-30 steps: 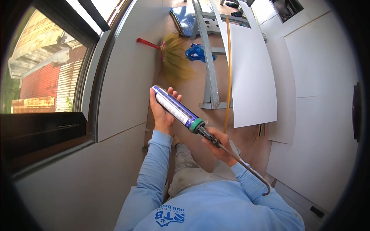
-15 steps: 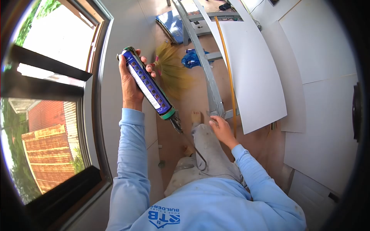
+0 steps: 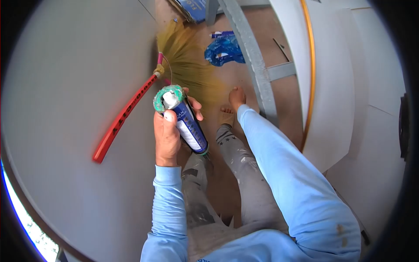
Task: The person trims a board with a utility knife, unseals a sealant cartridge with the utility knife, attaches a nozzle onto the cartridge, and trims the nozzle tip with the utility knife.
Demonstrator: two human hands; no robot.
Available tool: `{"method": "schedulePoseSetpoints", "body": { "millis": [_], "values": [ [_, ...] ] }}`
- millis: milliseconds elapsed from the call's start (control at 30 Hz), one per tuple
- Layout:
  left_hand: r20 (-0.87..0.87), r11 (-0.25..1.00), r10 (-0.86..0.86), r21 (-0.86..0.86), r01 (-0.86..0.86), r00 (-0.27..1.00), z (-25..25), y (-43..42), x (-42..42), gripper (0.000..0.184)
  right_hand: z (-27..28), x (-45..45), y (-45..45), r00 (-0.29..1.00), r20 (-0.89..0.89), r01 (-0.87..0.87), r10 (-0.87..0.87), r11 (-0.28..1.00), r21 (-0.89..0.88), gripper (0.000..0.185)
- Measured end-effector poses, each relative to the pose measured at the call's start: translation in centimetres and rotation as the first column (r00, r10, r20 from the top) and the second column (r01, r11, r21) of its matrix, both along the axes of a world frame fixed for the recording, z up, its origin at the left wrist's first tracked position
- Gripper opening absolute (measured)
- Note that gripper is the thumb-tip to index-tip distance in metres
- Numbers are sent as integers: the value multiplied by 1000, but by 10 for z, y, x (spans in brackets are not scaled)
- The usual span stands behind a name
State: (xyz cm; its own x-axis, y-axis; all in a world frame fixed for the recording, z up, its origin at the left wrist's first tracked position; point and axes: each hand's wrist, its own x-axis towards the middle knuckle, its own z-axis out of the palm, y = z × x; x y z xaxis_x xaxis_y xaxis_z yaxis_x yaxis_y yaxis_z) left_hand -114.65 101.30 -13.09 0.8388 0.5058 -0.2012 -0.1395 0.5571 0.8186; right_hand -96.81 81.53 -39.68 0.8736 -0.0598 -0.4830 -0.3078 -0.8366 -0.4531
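Observation:
My left hand (image 3: pixel 166 137) is wrapped around a caulking gun loaded with a blue and white sealant cartridge (image 3: pixel 192 132). Green, sealant-smeared trim rings the end facing up at me, and the other end points down toward my legs. My right hand (image 3: pixel 237 97) is reached forward and low, beside the grey ladder (image 3: pixel 255 61) and near my foot (image 3: pixel 226 117). Its fingers point away from me and are mostly hidden, so their grip is unclear. Beyond it on the floor lies a blue plastic bag (image 3: pixel 224 50), with another blue tube (image 3: pixel 222 34) at its far edge.
A straw broom (image 3: pixel 183 56) with a red handle (image 3: pixel 126 115) leans by the pale wall on the left. To the right, a white sheet (image 3: pixel 334 87) with an orange-yellow strip (image 3: pixel 311 56) stands against the ladder. A blue box (image 3: pixel 192 8) is at the far end.
My view has turned downward, away from the window. The caulking gun has come lower and tilted, its near end now facing me. My right arm has stretched forward toward the floor.

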Motion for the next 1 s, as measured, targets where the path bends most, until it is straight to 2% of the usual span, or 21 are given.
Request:
{"method": "schedulePoseSetpoints", "body": {
  "millis": [33,100,133,167,300,367,433,533,567,633,667,733,767,867,967,1000],
  "values": [
    [-9,999,22,-41,-22,1000,-15,-4,-4,92,-48,15,-9,989,118,-76,89,991,-111,32],
    [-53,996,13,-82,-17,999,-56,-3,-17,93,-96,32,-7,968,250,11,-10,1000,-1,33],
    [-78,994,14,-104,-23,997,-76,-2,-22,93,-112,45,-3,960,278,57,-32,995,-85,34],
    [-131,984,2,-176,-25,991,-124,15,-4,94,-144,72,4,954,293,124,-61,972,-200,35],
    [-195,945,19,-316,-81,981,-178,15,-12,96,-180,119,-13,960,279,154,-35,896,-416,46],
    [-222,916,-120,-401,22,968,-197,22,-11,97,-213,150,-35,942,328,140,69,808,-572,50],
    [-231,886,-240,-450,116,943,-228,27,-8,101,-266,184,-70,805,478,81,352,732,-676,54],
    [-197,887,-379,-356,295,904,-239,20,-5,90,-279,198,-96,617,539,-53,573,714,-699,51],
    [-214,891,-404,-312,330,889,-241,19,-2,87,-283,193,-94,734,488,-15,472,730,-684,49],
    [-226,855,-420,-424,299,879,-227,16,8,87,-278,182,-87,901,359,67,242,740,-669,46],
    [-228,834,-424,-475,280,877,-218,15,15,87,-266,178,-84,914,348,69,208,765,-640,46],
    [-208,872,-401,-384,302,892,-212,10,20,85,-240,161,-65,938,314,62,145,822,-566,46],
    [-203,885,-395,-344,312,896,-210,5,19,85,-220,160,-53,911,353,79,213,751,-656,47],
    [-237,921,-317,-310,237,918,-199,-12,29,97,-234,179,-55,757,524,108,389,717,-689,48],
    [-229,922,-323,-297,250,918,-209,-18,24,104,-301,207,-87,819,456,-45,347,833,-552,44],
    [-225,919,-320,-311,244,920,-207,-21,24,105,-293,199,-89,845,426,-51,324,841,-538,42]
  ]
}}
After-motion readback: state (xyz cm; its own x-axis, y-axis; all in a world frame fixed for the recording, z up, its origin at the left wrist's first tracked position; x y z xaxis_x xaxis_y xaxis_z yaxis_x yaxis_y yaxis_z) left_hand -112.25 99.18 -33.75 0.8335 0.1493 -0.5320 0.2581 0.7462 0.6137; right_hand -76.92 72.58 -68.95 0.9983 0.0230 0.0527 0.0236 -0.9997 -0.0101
